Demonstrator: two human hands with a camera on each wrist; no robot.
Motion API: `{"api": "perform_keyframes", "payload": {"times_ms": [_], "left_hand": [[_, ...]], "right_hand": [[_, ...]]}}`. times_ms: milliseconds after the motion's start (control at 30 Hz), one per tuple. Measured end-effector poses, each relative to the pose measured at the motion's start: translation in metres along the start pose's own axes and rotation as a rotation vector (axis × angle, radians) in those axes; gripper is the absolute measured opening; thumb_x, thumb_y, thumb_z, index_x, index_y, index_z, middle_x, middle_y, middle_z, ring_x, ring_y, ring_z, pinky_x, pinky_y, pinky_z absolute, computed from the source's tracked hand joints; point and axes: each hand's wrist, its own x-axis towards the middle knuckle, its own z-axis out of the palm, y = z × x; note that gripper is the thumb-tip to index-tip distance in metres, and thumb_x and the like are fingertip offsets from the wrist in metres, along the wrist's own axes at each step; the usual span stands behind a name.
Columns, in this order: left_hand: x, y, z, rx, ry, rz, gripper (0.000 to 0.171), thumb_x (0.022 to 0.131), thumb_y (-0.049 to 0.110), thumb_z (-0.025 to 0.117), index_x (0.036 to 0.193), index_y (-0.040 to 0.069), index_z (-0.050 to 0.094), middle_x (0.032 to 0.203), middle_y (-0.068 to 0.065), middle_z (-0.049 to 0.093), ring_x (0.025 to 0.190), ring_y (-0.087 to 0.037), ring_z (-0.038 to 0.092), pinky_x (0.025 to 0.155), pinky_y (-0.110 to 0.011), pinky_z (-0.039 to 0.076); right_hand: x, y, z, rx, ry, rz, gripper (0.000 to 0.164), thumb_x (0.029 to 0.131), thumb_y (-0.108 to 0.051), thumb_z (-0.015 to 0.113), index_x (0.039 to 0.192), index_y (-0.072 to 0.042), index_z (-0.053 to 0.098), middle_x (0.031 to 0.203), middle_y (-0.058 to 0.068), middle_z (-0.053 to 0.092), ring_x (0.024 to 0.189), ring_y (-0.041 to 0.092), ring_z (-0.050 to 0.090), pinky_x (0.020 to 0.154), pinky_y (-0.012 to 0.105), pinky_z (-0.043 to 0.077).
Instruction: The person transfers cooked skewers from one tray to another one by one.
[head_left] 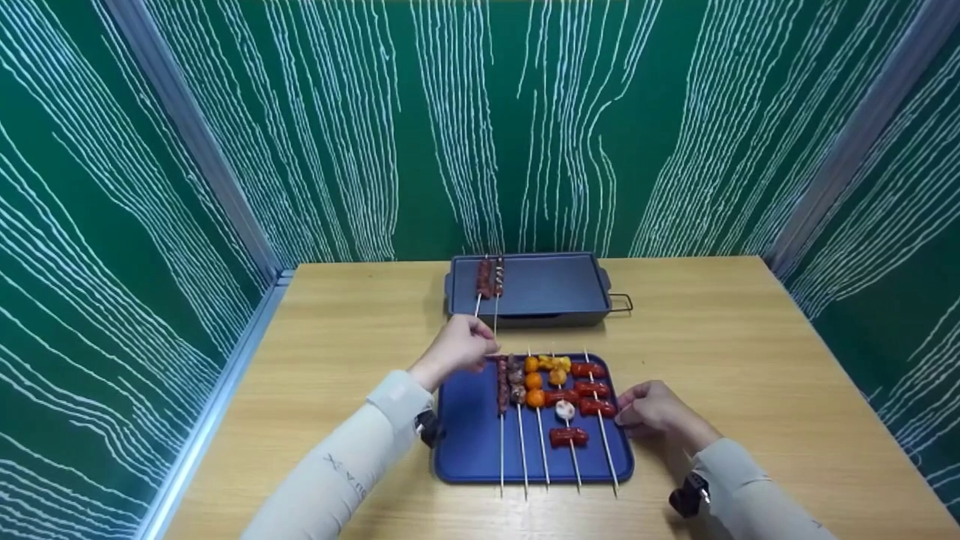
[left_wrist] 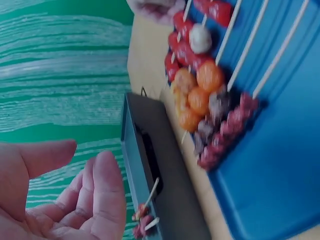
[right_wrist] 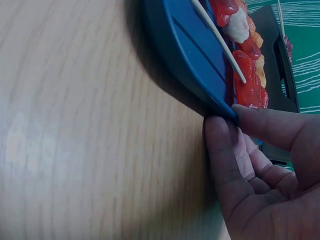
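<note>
A blue tray point(head_left: 469, 442) carries several skewers. My right hand point(head_left: 654, 409) pinches its right rim, thumb above and fingers below, as the right wrist view shows. My left hand point(head_left: 463, 343) is over the gap between the tray and a dark grill pan point(head_left: 559, 281). In the left wrist view its thumb and fingers point(left_wrist: 107, 192) are apart with nothing between them. Close beyond it, two skewers lie on the pan's left side: a dark red meat skewer point(head_left: 484, 279) and a thinner mixed one point(head_left: 499, 276), with their sticks pointing toward me.
On the tray lie a red meat skewer point(head_left: 502, 386), a greyish meat skewer point(head_left: 517, 382), an orange ball skewer point(head_left: 533, 381), a mixed skewer point(head_left: 568, 436) and a red sausage skewer point(head_left: 592, 389). A wire handle point(head_left: 621, 303) sticks out right of the pan. Green patterned panels point(head_left: 450, 150) enclose the wooden table point(head_left: 720, 337).
</note>
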Motion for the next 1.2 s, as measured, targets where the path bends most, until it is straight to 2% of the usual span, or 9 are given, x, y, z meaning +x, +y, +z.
{"api": "perform_keyframes", "payload": {"times_ms": [167,300,533,667,833,933,1067,1133,1200], "left_hand": [[0.012,0.003,-0.005,-0.001,0.02,0.01,0.011,0.097,0.007,0.075,0.102,0.002,0.067,0.09,-0.005,0.062,0.061,-0.014,0.061,0.061,-0.027,0.065],[0.022,0.005,-0.008,-0.013,0.041,0.028,0.013,0.097,0.005,0.074,0.1,0.004,0.062,0.086,-0.003,0.059,0.057,-0.011,0.056,0.057,-0.025,0.061],[0.036,0.006,-0.013,0.099,0.126,0.044,0.014,0.094,0.009,0.076,0.1,0.004,0.064,0.092,-0.003,0.059,0.056,-0.008,0.054,0.051,-0.017,0.053],[0.041,0.003,-0.016,0.138,0.169,0.036,0.015,0.093,0.009,0.075,0.103,0.002,0.065,0.091,-0.004,0.06,0.057,-0.007,0.054,0.052,-0.017,0.052],[0.045,-0.001,-0.018,0.2,0.207,0.028,0.018,0.092,0.01,0.074,0.106,0.0,0.068,0.094,-0.008,0.067,0.066,-0.013,0.059,0.059,-0.021,0.05],[0.05,-0.006,-0.019,0.23,0.214,0.008,0.009,0.092,0.009,0.073,0.091,0.006,0.065,0.082,-0.003,0.064,0.067,-0.015,0.057,0.057,-0.024,0.046],[0.058,-0.013,-0.018,0.243,0.208,-0.023,0.036,0.092,0.005,0.068,0.064,0.017,0.047,0.058,0.005,0.046,0.052,-0.013,0.045,0.047,-0.026,0.033],[0.062,-0.016,-0.017,0.244,0.206,-0.033,0.044,0.091,0.004,0.065,0.058,0.019,0.04,0.052,0.007,0.039,0.046,-0.012,0.04,0.044,-0.026,0.028],[0.064,-0.019,-0.016,0.243,0.21,-0.037,0.045,0.09,0.003,0.062,0.056,0.02,0.038,0.05,0.008,0.037,0.044,-0.011,0.039,0.042,-0.024,0.029]], "right_hand": [[-0.001,0.0,0.0,0.014,0.006,0.008,0.018,0.084,0.01,0.074,0.1,0.006,0.068,0.086,0.006,0.066,0.075,0.015,0.068,0.063,0.027,0.067],[-0.002,-0.002,-0.001,0.014,0.001,0.009,0.017,0.085,0.009,0.072,0.101,0.006,0.068,0.086,0.007,0.068,0.076,0.015,0.07,0.064,0.027,0.068],[-0.002,-0.001,-0.001,0.024,-0.001,-0.004,0.018,0.085,0.009,0.073,0.102,0.006,0.067,0.087,0.006,0.067,0.073,0.015,0.07,0.063,0.027,0.068],[-0.002,0.001,0.0,0.039,-0.01,-0.033,0.017,0.084,0.009,0.073,0.1,0.008,0.067,0.082,0.003,0.066,0.069,0.013,0.068,0.06,0.025,0.066],[-0.002,0.001,0.0,0.037,0.0,-0.027,0.017,0.083,0.009,0.075,0.098,0.006,0.068,0.085,0.004,0.065,0.069,0.013,0.068,0.06,0.025,0.066],[-0.002,0.001,0.0,0.037,0.0,-0.022,0.017,0.083,0.009,0.076,0.098,0.006,0.068,0.085,0.005,0.065,0.069,0.013,0.069,0.061,0.025,0.067],[-0.002,0.001,-0.001,0.036,-0.007,-0.019,0.017,0.084,0.009,0.075,0.099,0.006,0.068,0.086,0.005,0.066,0.07,0.014,0.07,0.062,0.026,0.068],[-0.001,0.001,-0.001,0.032,-0.006,-0.013,0.017,0.085,0.009,0.075,0.099,0.006,0.068,0.086,0.005,0.067,0.071,0.014,0.07,0.062,0.027,0.068],[-0.001,0.0,-0.001,0.025,-0.007,-0.009,0.016,0.086,0.009,0.074,0.101,0.006,0.068,0.087,0.006,0.068,0.073,0.015,0.071,0.063,0.027,0.068]]}}
